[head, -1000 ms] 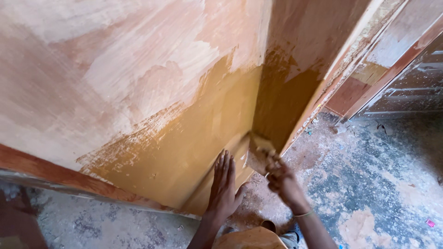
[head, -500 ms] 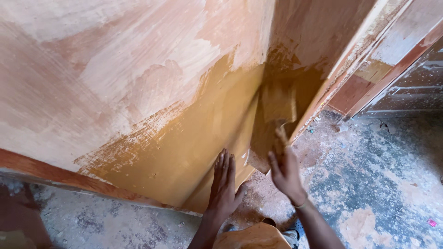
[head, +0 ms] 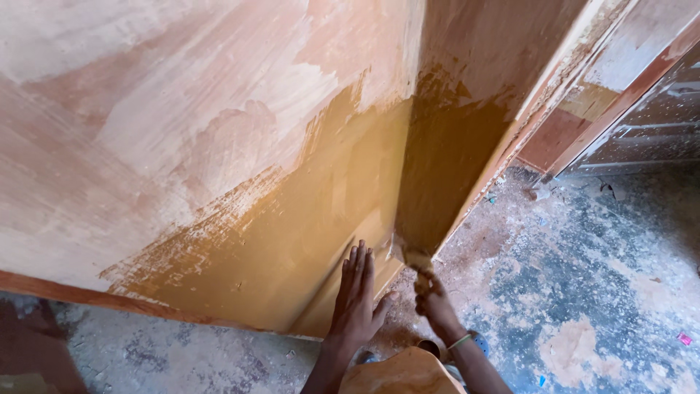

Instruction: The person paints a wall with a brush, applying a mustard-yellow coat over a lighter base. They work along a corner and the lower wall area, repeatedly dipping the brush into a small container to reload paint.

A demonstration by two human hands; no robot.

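My left hand [head: 357, 295] lies flat, fingers spread, against the lower wall [head: 182, 146] where wet mustard-yellow coating [head: 313, 233] covers it. My right hand [head: 434, 295] grips the handle of a scraper [head: 410, 255], whose blade meets the wall's outer corner low down, near the floor. The coating also covers the shaded side face of the corner [head: 445, 168]. Higher up the wall is pale pink and patchy. A thin band shows on my right wrist.
A reddish skirting strip [head: 87, 298] runs along the wall's base at left. The floor [head: 583, 277] is grey concrete, spattered with plaster and debris. A wooden door frame [head: 583, 109] stands at upper right. An orange-tan shape [head: 401, 373] sits below my hands.
My right hand swept the scraper up the corner half a second ago, then came back down to the bottom of the corner. My left hand stayed pressed on the wall.
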